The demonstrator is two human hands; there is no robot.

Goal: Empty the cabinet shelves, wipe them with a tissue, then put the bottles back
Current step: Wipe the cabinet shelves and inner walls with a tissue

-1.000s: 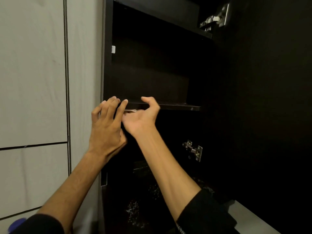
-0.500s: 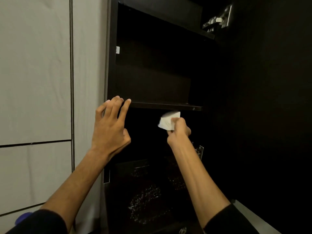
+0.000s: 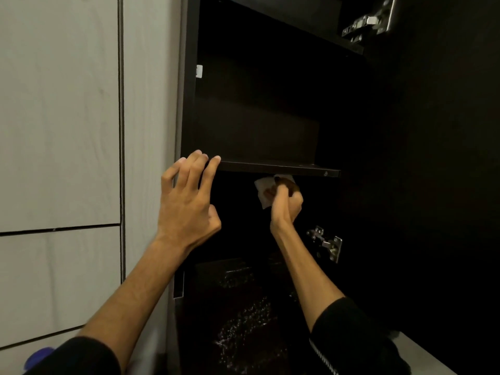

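Under dark shelf [image 3: 276, 168], right hand [image 3: 286, 203] grips tissue [image 3: 262, 188].

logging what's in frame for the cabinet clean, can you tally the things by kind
hands: 2, left and right
tissue: 1, in the right hand
shelf board: 1
metal hinges: 2, upper and lower
bottles: 0 in view
total: 6
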